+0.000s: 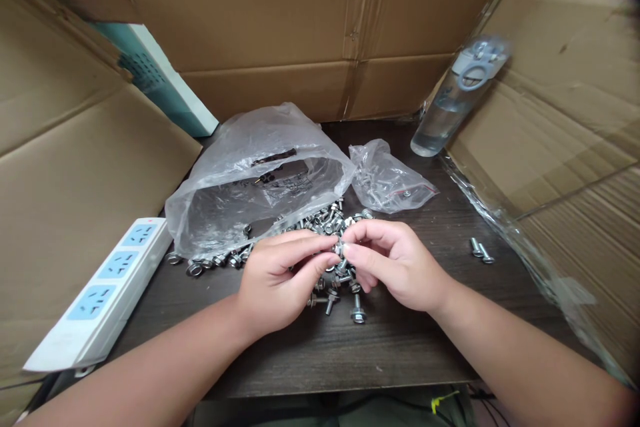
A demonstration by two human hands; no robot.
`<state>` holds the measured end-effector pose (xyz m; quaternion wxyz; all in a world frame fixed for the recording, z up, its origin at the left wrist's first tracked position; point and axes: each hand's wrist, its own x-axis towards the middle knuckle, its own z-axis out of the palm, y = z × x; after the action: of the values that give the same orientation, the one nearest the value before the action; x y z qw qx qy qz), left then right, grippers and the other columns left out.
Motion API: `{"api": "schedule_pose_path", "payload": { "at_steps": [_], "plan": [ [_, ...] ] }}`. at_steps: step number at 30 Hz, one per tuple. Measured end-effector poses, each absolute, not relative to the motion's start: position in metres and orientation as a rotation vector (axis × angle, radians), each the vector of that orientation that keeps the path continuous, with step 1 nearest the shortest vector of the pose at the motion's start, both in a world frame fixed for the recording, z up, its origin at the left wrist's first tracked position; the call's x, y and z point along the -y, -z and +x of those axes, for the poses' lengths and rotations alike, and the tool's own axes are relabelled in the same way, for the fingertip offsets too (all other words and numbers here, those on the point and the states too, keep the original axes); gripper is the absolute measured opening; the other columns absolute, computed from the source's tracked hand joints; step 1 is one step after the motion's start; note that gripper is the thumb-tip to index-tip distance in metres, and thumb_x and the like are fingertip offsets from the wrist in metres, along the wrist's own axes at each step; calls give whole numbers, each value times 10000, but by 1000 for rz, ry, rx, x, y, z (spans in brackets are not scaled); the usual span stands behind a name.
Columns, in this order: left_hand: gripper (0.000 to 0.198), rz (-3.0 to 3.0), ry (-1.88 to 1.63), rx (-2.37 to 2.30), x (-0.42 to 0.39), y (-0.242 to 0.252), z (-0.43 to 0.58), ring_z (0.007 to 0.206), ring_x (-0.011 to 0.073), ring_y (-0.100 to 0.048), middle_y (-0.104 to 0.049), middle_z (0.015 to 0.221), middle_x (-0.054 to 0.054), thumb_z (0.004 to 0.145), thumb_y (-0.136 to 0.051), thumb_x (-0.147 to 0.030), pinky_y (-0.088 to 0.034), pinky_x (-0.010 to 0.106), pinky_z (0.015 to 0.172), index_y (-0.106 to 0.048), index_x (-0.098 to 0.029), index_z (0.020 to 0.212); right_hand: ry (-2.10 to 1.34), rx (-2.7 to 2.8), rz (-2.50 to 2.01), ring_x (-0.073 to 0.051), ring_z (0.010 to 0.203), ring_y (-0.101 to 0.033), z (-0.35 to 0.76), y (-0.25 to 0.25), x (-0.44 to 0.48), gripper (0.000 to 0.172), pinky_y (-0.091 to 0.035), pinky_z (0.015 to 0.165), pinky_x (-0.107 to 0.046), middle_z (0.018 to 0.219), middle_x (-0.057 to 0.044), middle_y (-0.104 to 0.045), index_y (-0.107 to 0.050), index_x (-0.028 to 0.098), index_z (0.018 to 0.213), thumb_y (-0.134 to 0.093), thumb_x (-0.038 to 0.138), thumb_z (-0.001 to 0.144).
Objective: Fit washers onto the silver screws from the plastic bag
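Left hand (277, 283) and right hand (397, 265) are held curled above the counter (400, 343), neither clenched nor released, with a small bright metal piece (339, 248) pinched between the fingertips of both; it is taken to be a flanged bolt or its washer, though most of it is hidden by the fingers. Furthest left, a brown cardboard flap (65, 167) is folded down, and a white power strip (95, 293) with blue socket panels is laid along the counter's edge. Behind it, a teal-and-white box (160, 80) is propped against the cardboard. A large clear plastic bag (250, 193) is slumped open beside a heap of zinc-plated flanged bolts (320, 221), which is spread under and between the hands, with a few bolts scattered in front. To the right, a small clear zip bag (390, 179) with a red seal is laid down, a water bottle (450, 103) is tilted against the cardboard, and two loose bolts (480, 250) are set apart on the dark wood. Each bolt is judged light, stiff and hard, with smooth plated surfaces that may slip from dry fingertips; it is best taken by the hex head or the shank, and any washer may be expected to spin on it.
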<state>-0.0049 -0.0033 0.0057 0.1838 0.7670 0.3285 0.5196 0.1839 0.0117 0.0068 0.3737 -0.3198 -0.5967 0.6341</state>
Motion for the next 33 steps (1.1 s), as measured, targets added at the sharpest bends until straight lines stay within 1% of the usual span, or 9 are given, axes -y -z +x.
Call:
{"api": "schedule_pose_path", "payload": {
  "at_steps": [2,6,9,13,17,26,29,33],
  "plan": [
    [253,2225,-1464,-860,3,-6,-6,612,87,-635,-712,742,40,782,-705,-37,-515,171,575,-738,-147,1007,-1731,1477,-766,-74,417,-468,185,-3,-13,178,-408,432,-206,503,59,-487,-614,133,828,-645,299,882],
    [307,2296,-1469,-780,3,-7,-7,655,101,-662,-720,779,55,775,-696,-8,-531,175,608,-728,-145,1047,-1918,1364,-668,-69,395,-430,187,1,-15,159,-423,424,-215,479,76,-454,-616,142,836,-655,291,878],
    [293,2254,-1469,-831,3,-7,-7,631,92,-653,-720,763,37,780,-697,-26,-523,169,587,-733,-165,1035,-1824,1404,-706,-63,402,-441,186,-2,-14,168,-412,420,-201,506,72,-464,-621,131,850,-658,294,873],
    [222,2167,-1448,-954,5,-7,-5,630,94,-655,-728,757,25,798,-702,-78,-519,173,582,-745,-191,984,-1705,1452,-771,-60,419,-471,184,-7,-12,178,-403,417,-189,558,58,-500,-616,124,873,-657,297,868],
    [186,2147,-1444,-980,5,-6,-6,659,118,-681,-744,776,38,805,-702,-106,-532,188,593,-752,-191,962,-1701,1458,-788,-62,414,-474,183,-8,-12,184,-403,409,-190,568,54,-505,-614,130,875,-655,309,868],
    [124,2101,-1419,-1055,4,-10,-4,639,121,-681,-748,759,41,806,-710,-142,-531,187,573,-758,-174,916,-1683,1481,-790,-73,418,-472,185,-4,-16,223,-404,426,-204,532,64,-487,-625,141,904,-644,363,888],
    [109,2135,-1413,-1130,3,-8,-3,647,124,-687,-751,771,42,811,-709,-160,-539,192,589,-754,-170,909,-1586,1481,-866,-84,418,-474,187,-4,-20,240,-412,434,-221,513,63,-484,-627,149,911,-617,388,902],
    [101,2220,-1355,-1262,-2,-1,-3,657,141,-696,-755,784,54,823,-688,-173,-550,214,602,-750,-156,902,-1229,1479,-1010,-80,455,-480,190,-6,-27,196,-417,458,-220,553,50,-507,-632,146,890,-637,342,885]
  ]
}}
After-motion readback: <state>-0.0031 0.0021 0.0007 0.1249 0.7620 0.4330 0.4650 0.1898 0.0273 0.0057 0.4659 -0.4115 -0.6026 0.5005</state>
